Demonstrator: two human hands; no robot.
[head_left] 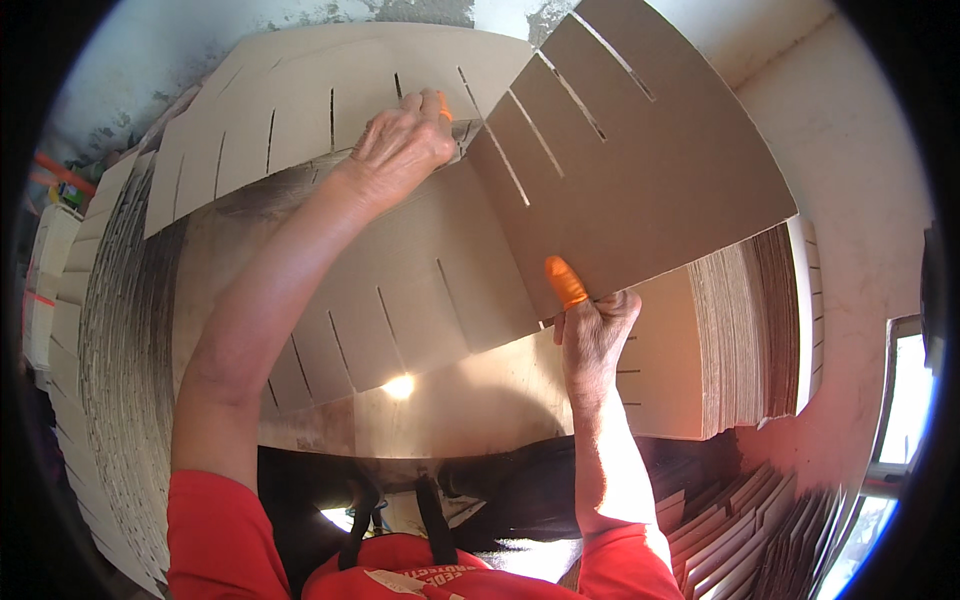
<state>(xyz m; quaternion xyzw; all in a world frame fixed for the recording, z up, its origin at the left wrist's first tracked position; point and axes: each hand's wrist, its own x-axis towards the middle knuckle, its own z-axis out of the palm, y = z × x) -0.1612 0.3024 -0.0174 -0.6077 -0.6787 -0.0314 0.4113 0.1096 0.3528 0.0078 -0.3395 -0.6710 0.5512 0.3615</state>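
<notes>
My right hand (592, 335), with an orange finger cot on the thumb, pinches the lower edge of a brown slotted cardboard sheet (640, 170) that is lifted and tilted up to the right. My left hand (400, 145), also wearing an orange finger cot, reaches far forward and grips the sheet's left corner, beside another slotted cardboard sheet (290, 110) standing behind. A third slotted sheet (400, 300) lies slanted under my left forearm.
A tall stack of cardboard sheets (110, 330) curves along the left. Another thick stack (745, 330) stands on the right, with more slotted pieces (740, 530) piled low at the right. A white wall (850, 200) rises behind. A window (900, 400) is at the far right.
</notes>
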